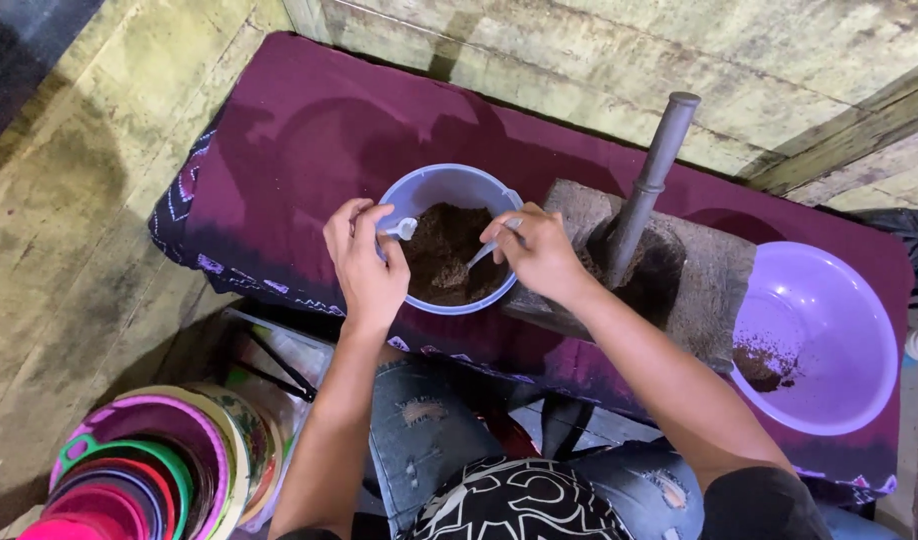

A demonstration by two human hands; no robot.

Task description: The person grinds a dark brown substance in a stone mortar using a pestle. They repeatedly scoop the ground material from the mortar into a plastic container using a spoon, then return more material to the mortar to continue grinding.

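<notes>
**Spoon in a bucket of brown powder**

A maroon cloth covers the floor. On it a stone mortar with a grey pestle stands between a purple basin and a blue bucket of brown powder. The left hand grips the bucket's handle; the right hand pinches a spoon dipped in the powder.

A bucket is sitting on a cloth, a stone mortar just right of it, a basin lying farther right, a pestle standing in the mortar.
</notes>
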